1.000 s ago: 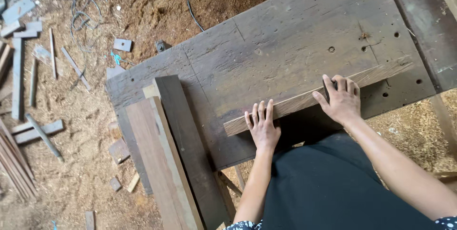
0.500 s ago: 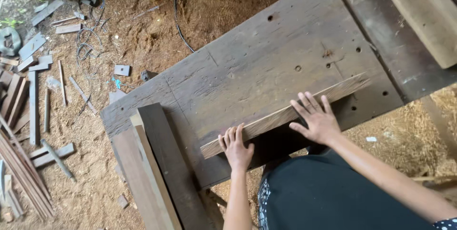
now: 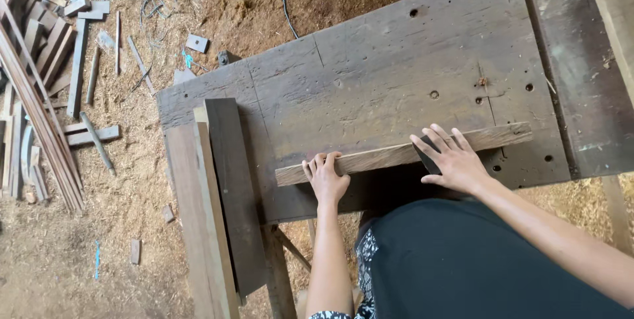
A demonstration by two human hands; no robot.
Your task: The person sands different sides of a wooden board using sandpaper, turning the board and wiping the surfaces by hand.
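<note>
Woodworking shop, worn workbench [image 3: 396, 74], sawdust floor [image 3: 125, 226] (likely dirt), scattered offcuts [image 3: 86, 135]

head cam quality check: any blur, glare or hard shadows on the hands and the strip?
Head view: soft, even daylight, no glare. Left hand and right hand are sharp on the wooden strip, no motion blur. Only faint shadow under the strip on the workbench. Darkest zone is below the bench edge by the dark clothing. Sawdust floor is slightly brighter, not blown out.

I saw the wooden strip [image 3: 396, 155] lying across the workbench [image 3: 396, 74] near its front edge, my left hand [image 3: 327, 179] on its left end, my right hand [image 3: 449, 160] further right; planks [image 3: 218, 207] leaned left of the bench.
</note>
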